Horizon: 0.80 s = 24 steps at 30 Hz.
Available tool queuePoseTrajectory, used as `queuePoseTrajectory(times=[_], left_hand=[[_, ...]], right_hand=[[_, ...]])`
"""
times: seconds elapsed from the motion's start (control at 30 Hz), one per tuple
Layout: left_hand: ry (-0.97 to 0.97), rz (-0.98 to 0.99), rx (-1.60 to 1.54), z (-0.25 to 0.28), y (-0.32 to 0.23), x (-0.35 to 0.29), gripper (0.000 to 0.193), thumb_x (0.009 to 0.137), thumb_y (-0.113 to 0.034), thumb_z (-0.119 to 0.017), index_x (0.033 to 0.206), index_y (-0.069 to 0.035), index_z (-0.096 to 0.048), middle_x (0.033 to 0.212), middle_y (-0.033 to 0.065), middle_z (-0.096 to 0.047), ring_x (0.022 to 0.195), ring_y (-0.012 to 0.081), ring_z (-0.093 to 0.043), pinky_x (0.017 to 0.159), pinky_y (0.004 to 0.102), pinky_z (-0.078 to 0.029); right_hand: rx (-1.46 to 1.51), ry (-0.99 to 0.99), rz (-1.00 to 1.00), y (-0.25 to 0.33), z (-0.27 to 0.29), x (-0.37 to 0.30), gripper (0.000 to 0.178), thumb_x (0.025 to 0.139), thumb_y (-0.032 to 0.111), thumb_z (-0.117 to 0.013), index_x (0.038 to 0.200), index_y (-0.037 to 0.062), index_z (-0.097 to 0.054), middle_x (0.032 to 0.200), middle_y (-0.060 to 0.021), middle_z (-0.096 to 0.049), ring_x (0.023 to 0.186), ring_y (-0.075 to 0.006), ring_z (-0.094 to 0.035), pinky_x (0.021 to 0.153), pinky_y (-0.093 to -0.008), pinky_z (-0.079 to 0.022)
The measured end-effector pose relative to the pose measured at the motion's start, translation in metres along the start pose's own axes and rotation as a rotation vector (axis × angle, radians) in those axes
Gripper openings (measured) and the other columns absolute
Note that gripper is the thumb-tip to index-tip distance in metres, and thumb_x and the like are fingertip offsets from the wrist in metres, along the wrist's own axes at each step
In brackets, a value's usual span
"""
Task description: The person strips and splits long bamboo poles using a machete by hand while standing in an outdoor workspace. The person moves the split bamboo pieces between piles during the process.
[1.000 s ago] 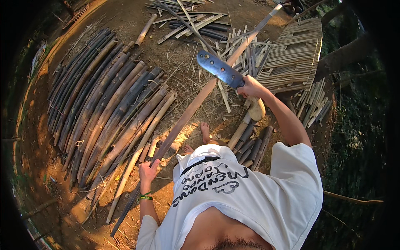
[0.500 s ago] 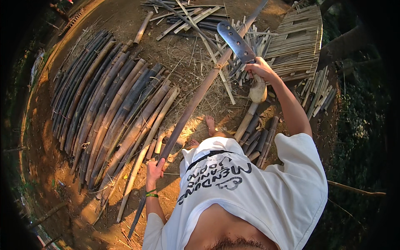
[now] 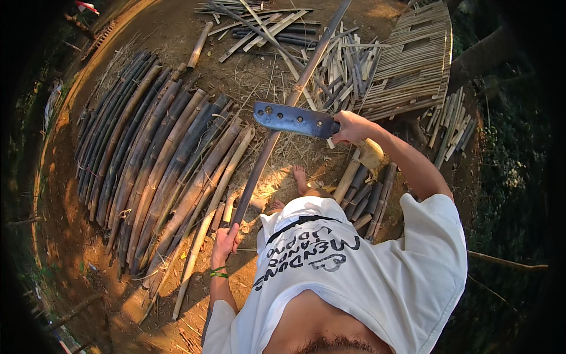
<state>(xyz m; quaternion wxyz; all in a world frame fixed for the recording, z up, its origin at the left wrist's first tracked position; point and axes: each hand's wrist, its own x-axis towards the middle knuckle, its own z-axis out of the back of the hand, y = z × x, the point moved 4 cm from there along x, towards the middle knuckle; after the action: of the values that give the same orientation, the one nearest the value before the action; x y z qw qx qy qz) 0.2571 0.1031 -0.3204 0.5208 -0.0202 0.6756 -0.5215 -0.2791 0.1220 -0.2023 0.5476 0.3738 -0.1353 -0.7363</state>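
Observation:
A long brown bamboo pole slants from my lower left toward the far ground. Closed around its near part is my left hand, with green and yellow bands on the wrist. My right hand grips a wide machete with several holes in its dark blade. That blade lies nearly level across the pole in view; whether it touches the bamboo I cannot tell. A pale rounded wooden end shows below my right hand and appears to be the handle's butt.
Stacked bamboo poles cover the ground at left. Split strips lie scattered ahead, beside a slatted bamboo panel at far right. Short bamboo lengths rest near my right side. My bare foot stands close to the pole.
My right hand has come down a little, and the machete has swung left and down from a raised slant to nearly level across the pole. My left hand keeps its hold.

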Motion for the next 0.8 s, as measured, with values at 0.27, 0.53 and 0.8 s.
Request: queuePoseTrajectory(times=[0.27, 0.53, 0.8], left_hand=[[0.000, 0.018, 0.066, 0.000, 0.005, -0.006, 0.067, 0.093, -0.060, -0.061, 0.057, -0.003, -0.053, 0.045, 0.0042, -0.048, 0.034, 0.0123, -0.045, 0.036, 0.0273, -0.034], [-0.120, -0.067, 0.102, -0.009, 0.004, -0.009, 0.065, 0.089, -0.057, -0.068, 0.058, -0.001, -0.055, 0.044, 0.0039, -0.048, 0.036, 0.0115, -0.046, 0.036, 0.0281, -0.032], [-0.143, -0.020, 0.197, -0.002, 0.020, -0.017, 0.066, 0.086, -0.059, -0.070, 0.059, 0.000, -0.059, 0.044, 0.0020, -0.049, 0.039, 0.0116, -0.049, 0.039, 0.0293, -0.036]], right_hand=[[0.124, -0.150, -0.075, -0.013, 0.010, 0.004, 0.028, 0.070, 0.019, -0.072, 0.074, -0.0072, -0.063, 0.058, -0.0093, -0.065, 0.054, -0.0177, -0.065, 0.054, -0.0327, -0.052], [0.194, -0.228, -0.210, -0.052, 0.022, 0.015, 0.023, 0.071, 0.015, -0.072, 0.074, -0.0063, -0.063, 0.060, -0.0100, -0.065, 0.057, -0.0162, -0.066, 0.057, -0.0330, -0.052], [0.216, -0.195, -0.216, -0.039, 0.025, 0.005, 0.021, 0.072, 0.012, -0.073, 0.074, -0.0053, -0.062, 0.059, -0.0090, -0.064, 0.054, -0.0144, -0.062, 0.050, -0.0309, -0.048]])
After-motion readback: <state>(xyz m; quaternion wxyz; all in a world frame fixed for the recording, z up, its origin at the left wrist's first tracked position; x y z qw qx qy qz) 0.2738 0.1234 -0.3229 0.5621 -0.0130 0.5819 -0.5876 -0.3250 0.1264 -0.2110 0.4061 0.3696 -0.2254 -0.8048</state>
